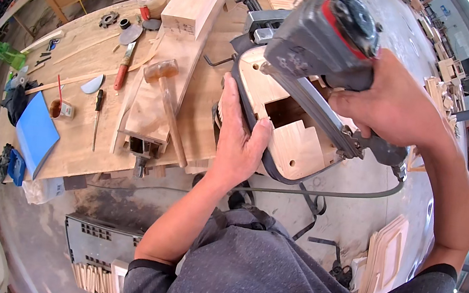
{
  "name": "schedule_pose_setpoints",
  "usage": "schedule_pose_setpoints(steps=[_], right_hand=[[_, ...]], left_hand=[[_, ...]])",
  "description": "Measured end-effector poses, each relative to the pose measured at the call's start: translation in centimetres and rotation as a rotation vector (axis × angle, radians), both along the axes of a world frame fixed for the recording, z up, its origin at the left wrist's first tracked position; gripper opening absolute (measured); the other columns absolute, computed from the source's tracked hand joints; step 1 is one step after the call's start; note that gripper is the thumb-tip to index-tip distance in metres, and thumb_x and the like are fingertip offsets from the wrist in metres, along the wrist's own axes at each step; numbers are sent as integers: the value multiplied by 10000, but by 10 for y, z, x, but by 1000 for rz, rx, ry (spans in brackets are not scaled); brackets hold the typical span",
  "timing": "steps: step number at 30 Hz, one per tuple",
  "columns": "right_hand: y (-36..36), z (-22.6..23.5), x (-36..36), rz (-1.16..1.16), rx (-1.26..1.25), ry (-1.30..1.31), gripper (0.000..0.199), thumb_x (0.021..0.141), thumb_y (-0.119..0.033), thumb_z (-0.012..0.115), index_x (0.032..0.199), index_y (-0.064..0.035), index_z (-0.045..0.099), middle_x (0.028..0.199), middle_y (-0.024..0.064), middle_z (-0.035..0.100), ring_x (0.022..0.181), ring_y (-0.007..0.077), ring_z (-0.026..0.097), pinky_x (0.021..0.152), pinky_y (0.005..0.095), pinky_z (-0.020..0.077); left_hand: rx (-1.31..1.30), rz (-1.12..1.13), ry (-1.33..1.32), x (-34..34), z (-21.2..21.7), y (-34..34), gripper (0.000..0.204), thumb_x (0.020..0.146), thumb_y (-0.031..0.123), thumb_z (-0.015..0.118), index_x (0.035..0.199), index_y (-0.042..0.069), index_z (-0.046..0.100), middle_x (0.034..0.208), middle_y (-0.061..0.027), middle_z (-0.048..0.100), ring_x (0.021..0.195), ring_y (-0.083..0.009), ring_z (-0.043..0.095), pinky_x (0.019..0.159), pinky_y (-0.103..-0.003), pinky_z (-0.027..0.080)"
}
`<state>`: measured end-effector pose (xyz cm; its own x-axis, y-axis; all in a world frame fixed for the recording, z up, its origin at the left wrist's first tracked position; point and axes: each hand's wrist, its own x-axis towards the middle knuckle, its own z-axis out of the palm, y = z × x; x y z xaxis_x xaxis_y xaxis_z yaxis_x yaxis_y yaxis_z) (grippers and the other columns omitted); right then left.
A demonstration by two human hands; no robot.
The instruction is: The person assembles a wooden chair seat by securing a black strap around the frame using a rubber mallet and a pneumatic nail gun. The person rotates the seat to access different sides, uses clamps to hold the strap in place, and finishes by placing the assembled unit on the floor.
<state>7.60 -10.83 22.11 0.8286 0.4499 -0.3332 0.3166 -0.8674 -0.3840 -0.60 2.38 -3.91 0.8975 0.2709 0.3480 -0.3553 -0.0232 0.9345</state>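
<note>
Nearest the camera, a dark grey nail gun point(320, 43) with a red band sits in your right hand point(393, 105), whose fingers are wrapped around its grip. Its long magazine point(318, 112) slants over a pale wooden piece point(296, 147) with a black edge, between your two hands; whether the nose touches the wood, you cannot tell. Your left hand point(239, 141) rests against that piece's left side, thumb and fingers apart. A hose point(350, 196) leaves the gun's rear end and passes below your left fingers. Left of those fingers, a mallet point(172, 117) lies on a wooden board point(146, 108) on the desk point(69, 150); farther left are a red-handled knife point(123, 71), a screwdriver point(99, 101) and a blue sheet point(38, 132). Ahead of your left fingers lies a thick wooden beam point(192, 9).
</note>
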Motion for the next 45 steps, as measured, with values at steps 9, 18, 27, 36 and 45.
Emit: schedule_pose_setpoints(steps=[9, 18, 27, 36, 45], right_hand=[[37, -11, 10, 24, -46, 77, 203, 750, -127, 619, 816, 62, 654, 551, 78, 546, 480, 152, 530, 490, 354, 443], [39, -10, 17, 0, -185, 83, 377, 814, -103, 728, 1158, 27, 644, 752, 55, 653, 530, 116, 556, 502, 311, 456], [30, -22, 17, 148, 0, -135, 293, 730, -121, 658, 930, 91, 690, 608, 180, 574, 550, 221, 545, 575, 410, 469], [40, -13, 14, 156, -124, -127, 297, 735, -94, 677, 995, 49, 688, 710, 187, 628, 631, 266, 603, 665, 408, 491], [36, -21, 23, 261, 20, -120, 283, 728, -88, 633, 972, 42, 693, 662, 201, 610, 612, 270, 602, 636, 422, 490]], left_hand=[[67, 83, -50, 4, -3, -3, 843, 937, 30, 492, 1633, -88, 32, 1660, -241, 229, 1536, -309, 270, 1258, -402, 207], [66, 80, -47, 5, -6, -2, 857, 951, 57, 515, 1630, -93, 13, 1665, -255, 196, 1548, -326, 233, 1261, -431, 191], [99, 116, -56, 5, -7, -2, 864, 923, 44, 524, 1631, -93, 46, 1679, -261, 189, 1564, -340, 215, 1263, -432, 188], [54, 117, -68, 4, -9, -4, 858, 936, 66, 544, 1632, -89, 66, 1688, -250, 187, 1566, -343, 216, 1263, -434, 192], [42, 113, -56, 6, -6, -1, 856, 931, 73, 561, 1622, -105, 87, 1683, -260, 197, 1570, -353, 210, 1265, -435, 193]])
